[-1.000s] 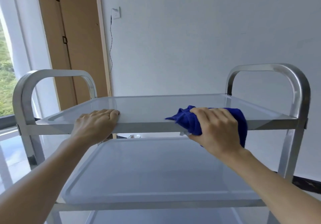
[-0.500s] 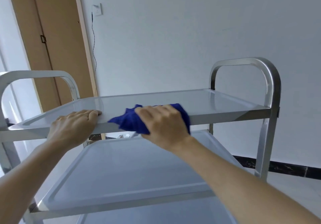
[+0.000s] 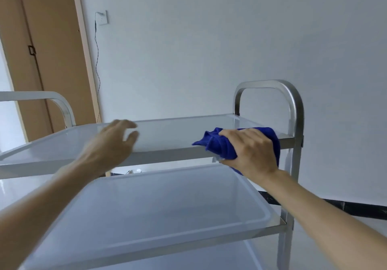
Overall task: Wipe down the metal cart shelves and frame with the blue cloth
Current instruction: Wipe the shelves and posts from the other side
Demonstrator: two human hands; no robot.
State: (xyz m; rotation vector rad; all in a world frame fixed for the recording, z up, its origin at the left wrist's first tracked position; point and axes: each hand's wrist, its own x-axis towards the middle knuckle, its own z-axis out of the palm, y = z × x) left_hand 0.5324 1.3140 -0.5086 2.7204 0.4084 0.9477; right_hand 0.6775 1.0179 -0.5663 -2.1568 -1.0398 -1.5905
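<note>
Fingers (image 3: 240,136) of the right hand (image 3: 251,152) grip the blue cloth (image 3: 219,146).

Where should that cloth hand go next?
Probably right along the top shelf edge: the right hand grips the blue cloth on the front rim just short of the right post, so that corner looks unwiped.

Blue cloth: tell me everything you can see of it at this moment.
The blue cloth is a deep blue, soft, towel-like fabric, bunched into folds. The right hand grips it and presses it over the front rim of the cart's top shelf, near the right handle post. A crumpled corner sticks out leftward; part hangs below the rim.
</note>
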